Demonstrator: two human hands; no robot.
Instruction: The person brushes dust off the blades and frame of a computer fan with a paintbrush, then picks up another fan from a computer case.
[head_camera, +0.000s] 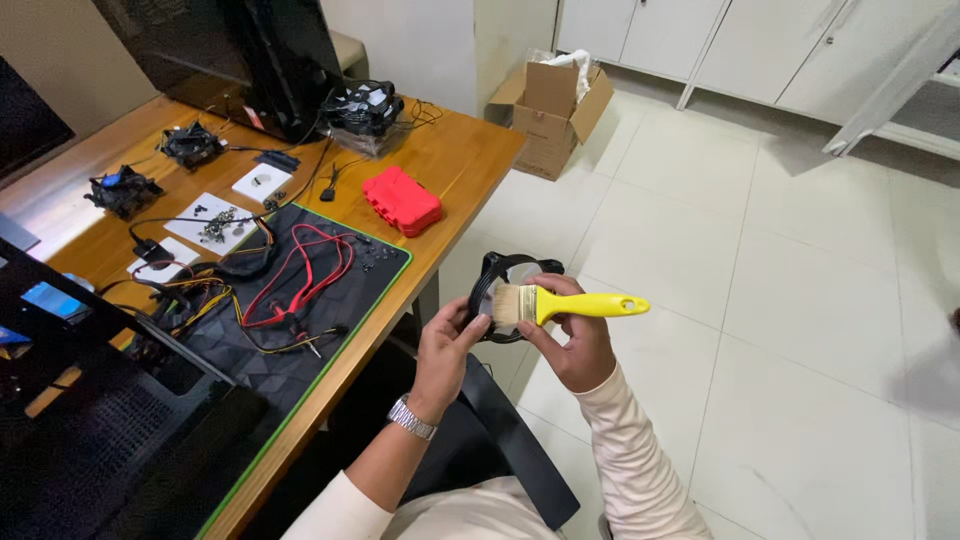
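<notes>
My left hand grips the lower edge of a black round case fan, held up in the air beside the desk. My right hand holds a paintbrush with a yellow handle. Its pale bristles rest against the fan's face. A metal watch sits on my left wrist. Both sleeves are cream coloured.
A wooden desk on the left carries a dark mat with a green edge, red and yellow cables, a red plastic case, screws on white cards, coolers and a black computer case. An open cardboard box stands on the tiled floor.
</notes>
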